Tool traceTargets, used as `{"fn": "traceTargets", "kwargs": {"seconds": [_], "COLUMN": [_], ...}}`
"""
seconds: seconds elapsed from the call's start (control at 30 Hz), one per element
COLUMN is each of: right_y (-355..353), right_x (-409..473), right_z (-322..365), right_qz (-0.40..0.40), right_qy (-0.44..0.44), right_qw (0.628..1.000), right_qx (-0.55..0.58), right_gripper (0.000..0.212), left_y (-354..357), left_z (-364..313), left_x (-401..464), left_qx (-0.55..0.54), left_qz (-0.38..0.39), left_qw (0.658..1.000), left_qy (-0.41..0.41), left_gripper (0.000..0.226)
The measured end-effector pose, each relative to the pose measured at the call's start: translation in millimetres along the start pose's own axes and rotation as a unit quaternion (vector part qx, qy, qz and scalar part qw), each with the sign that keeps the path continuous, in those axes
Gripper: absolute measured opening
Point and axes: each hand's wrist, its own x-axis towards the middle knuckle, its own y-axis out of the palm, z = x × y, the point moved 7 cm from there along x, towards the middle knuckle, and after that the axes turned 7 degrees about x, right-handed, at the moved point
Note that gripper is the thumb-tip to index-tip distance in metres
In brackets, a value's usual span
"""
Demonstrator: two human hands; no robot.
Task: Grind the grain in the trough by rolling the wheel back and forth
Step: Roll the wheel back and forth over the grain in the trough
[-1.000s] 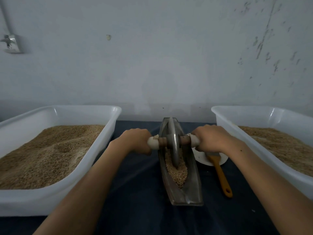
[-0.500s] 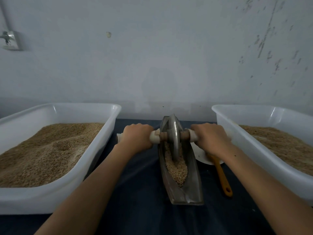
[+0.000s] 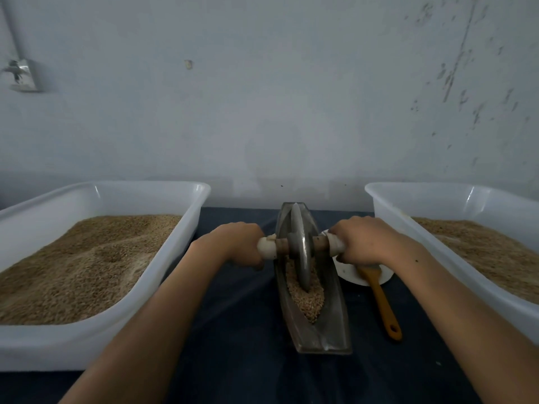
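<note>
Head view shows the wheel [image 3: 300, 249] standing upright in the trough [image 3: 315, 330], its lower edge in the grain [image 3: 306, 298]. From the wheel, the left hand [image 3: 236, 243] is at 9 o'clock and the right hand [image 3: 364, 240] at 3 o'clock, each wrapped around one end of the axle [image 3: 320, 243]. A spatula [image 3: 382, 298] lies at 4 o'clock on a plate [image 3: 347, 269]. Two white tubs [image 3: 180, 258] of grain stand at both sides.
</note>
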Motion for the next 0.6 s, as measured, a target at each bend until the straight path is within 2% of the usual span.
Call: {"fn": "traceTargets", "kwargs": {"seconds": [0.1, 0.17, 0.3, 0.4, 0.5, 0.6], "right_y": [0.5, -0.4, -0.8, -0.2, -0.5, -1.1], "right_x": [0.2, 1.2, 3.2, 3.7, 3.6, 3.2], "right_z": [0.1, 0.8, 1.3, 2.2, 1.6, 1.7], "right_qz": [-0.01, -0.049, -0.149, -0.188, -0.19, -0.145], "right_qy": [-0.004, -0.009, 0.004, 0.001, 0.002, 0.005], "right_qw": [1.0, 0.999, 0.989, 0.982, 0.982, 0.989], "right_qx": [0.007, 0.007, -0.01, -0.016, -0.009, -0.001], "right_gripper": [0.015, 0.008, 0.026, 0.023, 0.018, 0.013], "left_y": [-3.2, -5.0, -9.0, -10.1, -10.1, -10.7], "left_z": [-1.4, -1.5, -1.0, -0.8, -0.8, -2.3], "left_x": [0.9, 0.7, -0.8, -1.1, -1.2, -1.6], "left_qx": [0.023, 0.04, 0.079, 0.083, 0.081, 0.09], "left_qz": [-0.025, -0.052, -0.139, -0.171, -0.166, -0.147], "left_qw": [0.999, 0.998, 0.987, 0.981, 0.982, 0.985], "left_qy": [0.003, 0.003, -0.015, -0.027, -0.029, -0.028], "left_gripper": [0.023, 0.022, 0.017, 0.014, 0.013, 0.012]}}
